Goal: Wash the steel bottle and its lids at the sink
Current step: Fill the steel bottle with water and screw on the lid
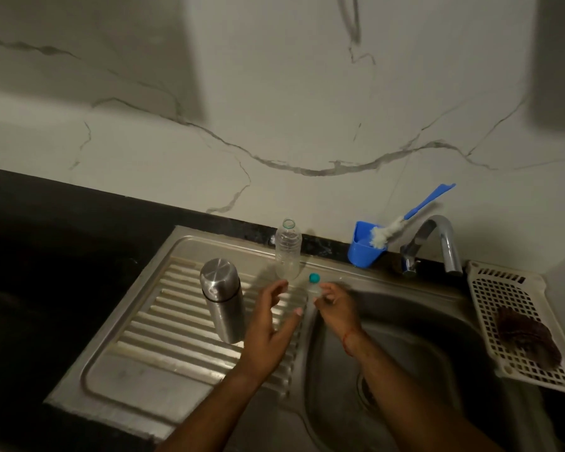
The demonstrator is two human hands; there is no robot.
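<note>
The steel bottle [223,300] stands upright on the ribbed drainboard [163,334] with its steel lid on. My left hand [269,324] hovers just right of the bottle with fingers spread, touching nothing. My right hand [338,306] is at the left rim of the sink basin [405,347], blurred by motion. Its fingers are loosely curled, and I see nothing held in them. A small teal cap [314,278] lies on the steel just beyond its fingertips. Behind the cap, a clear plastic bottle [288,249] stands open and upright.
A blue cup [362,252] holding a blue-handled bottle brush [405,220] stands by the wall. The tap [437,243] arches over the back of the basin. A white perforated tray [509,308] with a dark scrubber [529,340] sits at the right. Black counter lies to the left.
</note>
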